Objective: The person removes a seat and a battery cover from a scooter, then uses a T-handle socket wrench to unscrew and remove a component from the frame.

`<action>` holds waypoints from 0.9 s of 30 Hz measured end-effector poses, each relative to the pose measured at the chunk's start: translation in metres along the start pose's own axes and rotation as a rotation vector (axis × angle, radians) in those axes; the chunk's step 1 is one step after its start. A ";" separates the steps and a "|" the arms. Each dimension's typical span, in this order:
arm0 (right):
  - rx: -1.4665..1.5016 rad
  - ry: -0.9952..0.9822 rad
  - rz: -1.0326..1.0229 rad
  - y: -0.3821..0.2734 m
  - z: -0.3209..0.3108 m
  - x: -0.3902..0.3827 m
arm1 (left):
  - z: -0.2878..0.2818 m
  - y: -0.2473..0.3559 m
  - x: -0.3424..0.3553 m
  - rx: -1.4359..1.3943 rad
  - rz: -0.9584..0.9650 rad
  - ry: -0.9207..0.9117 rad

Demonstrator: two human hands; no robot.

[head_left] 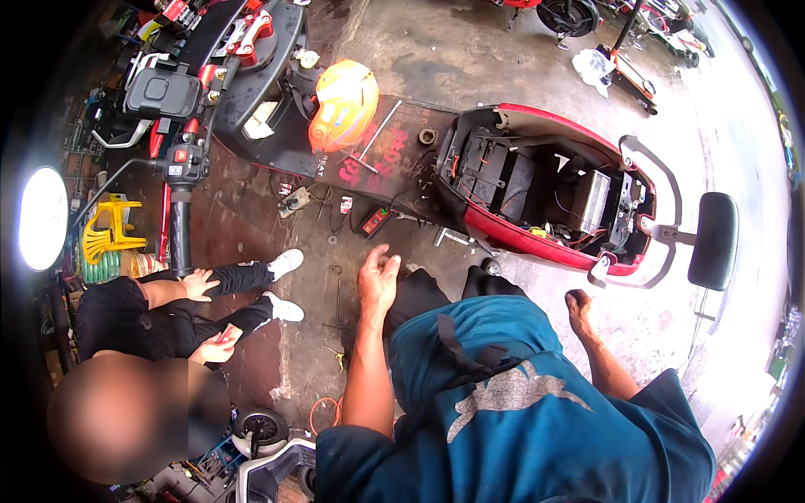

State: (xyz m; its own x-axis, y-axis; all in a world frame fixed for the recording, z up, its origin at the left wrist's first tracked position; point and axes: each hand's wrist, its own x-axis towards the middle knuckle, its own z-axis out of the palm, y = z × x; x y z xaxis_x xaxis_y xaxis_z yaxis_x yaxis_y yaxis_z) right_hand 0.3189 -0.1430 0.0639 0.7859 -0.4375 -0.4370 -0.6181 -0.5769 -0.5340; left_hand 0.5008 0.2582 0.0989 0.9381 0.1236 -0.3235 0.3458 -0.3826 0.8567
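Note:
I stand beside a red scooter with its seat off, so the open compartment [520,189] in its rear body shows wiring and a finned metal box [594,203]. My left hand [379,281] is raised in front of me, fingers loosely apart and nothing in it. Nearest to it lies a red and black meter [376,222] on the floor by the footboard. My right hand [579,310] hangs apart from the scooter's red side panel [537,243], its fingers loosely bent with nothing visible in them. On the footboard are an orange helmet [344,105] and a T-handled wrench [381,130].
At left a person in black [126,318] sits, one hand holding a small red object [228,334]. The handlebar grip [180,230] and mirror [44,220] jut out above them. A padded backrest [713,241] sticks out behind the scooter. A yellow plastic chair [113,230] stands far left.

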 end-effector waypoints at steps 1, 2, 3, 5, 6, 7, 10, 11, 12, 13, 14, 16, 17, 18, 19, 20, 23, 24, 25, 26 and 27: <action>-0.017 -0.002 0.000 0.008 -0.005 -0.005 | 0.000 0.011 -0.003 0.000 -0.001 -0.002; -0.015 0.000 0.001 0.017 -0.009 -0.006 | 0.001 0.019 -0.005 0.040 0.012 -0.021; -0.008 -0.001 -0.019 0.024 -0.011 -0.007 | 0.002 0.023 -0.006 0.080 0.023 -0.040; -0.001 -0.004 -0.029 0.027 -0.014 -0.007 | -0.003 0.004 -0.016 0.098 0.003 0.031; -0.001 -0.003 -0.005 0.019 -0.018 -0.005 | -0.006 -0.007 -0.024 0.131 0.013 0.063; -0.001 -0.005 0.018 0.012 -0.019 -0.001 | -0.011 -0.025 -0.032 0.164 0.022 0.097; 0.045 0.007 0.002 -0.001 -0.013 0.012 | -0.029 -0.066 -0.056 0.150 -0.191 0.157; 0.024 0.024 -0.076 -0.010 -0.010 0.019 | -0.034 -0.061 -0.064 0.138 -0.273 0.166; 0.035 0.020 -0.119 -0.033 -0.010 0.026 | -0.041 -0.075 -0.072 0.131 -0.294 0.193; 0.045 0.018 -0.158 -0.058 -0.010 0.031 | -0.046 -0.076 -0.076 0.136 -0.297 0.192; 0.085 0.026 -0.222 -0.077 -0.007 0.037 | -0.052 -0.074 -0.080 0.124 -0.345 0.209; 0.107 0.042 -0.342 -0.109 0.006 0.056 | -0.062 -0.081 -0.086 0.066 -0.344 0.252; 0.081 0.053 -0.387 -0.118 0.012 0.063 | -0.065 -0.078 -0.086 0.064 -0.351 0.238; 0.083 0.085 -0.408 -0.129 0.019 0.072 | -0.070 -0.069 -0.085 0.051 -0.394 0.230; 0.083 0.120 -0.428 -0.137 0.025 0.080 | -0.074 -0.067 -0.082 0.038 -0.437 0.218; 0.035 0.139 -0.449 -0.142 0.033 0.089 | -0.082 -0.075 -0.080 0.036 -0.395 0.232; 0.032 0.282 -0.351 -0.146 0.052 0.113 | -0.105 -0.083 -0.062 -0.020 -0.440 0.217; 0.059 0.317 -0.266 -0.144 0.056 0.120 | -0.110 -0.071 -0.053 -0.021 -0.480 0.206; 0.087 0.354 -0.180 -0.141 0.060 0.125 | -0.112 -0.075 -0.042 -0.014 -0.480 0.173; 0.058 0.425 -0.175 -0.141 0.065 0.131 | -0.118 -0.078 -0.032 0.006 -0.476 0.150; 0.017 0.456 -0.139 -0.138 0.068 0.133 | -0.123 -0.083 -0.021 0.028 -0.473 0.128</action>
State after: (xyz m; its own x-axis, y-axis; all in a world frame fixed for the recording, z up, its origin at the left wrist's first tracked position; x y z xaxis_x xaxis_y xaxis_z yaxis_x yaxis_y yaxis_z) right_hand 0.5078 -0.0749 0.0301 0.7868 -0.6172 -0.0003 -0.5036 -0.6417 -0.5784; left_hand 0.4545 0.4001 0.0842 0.6739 0.4006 -0.6208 0.7354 -0.2819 0.6163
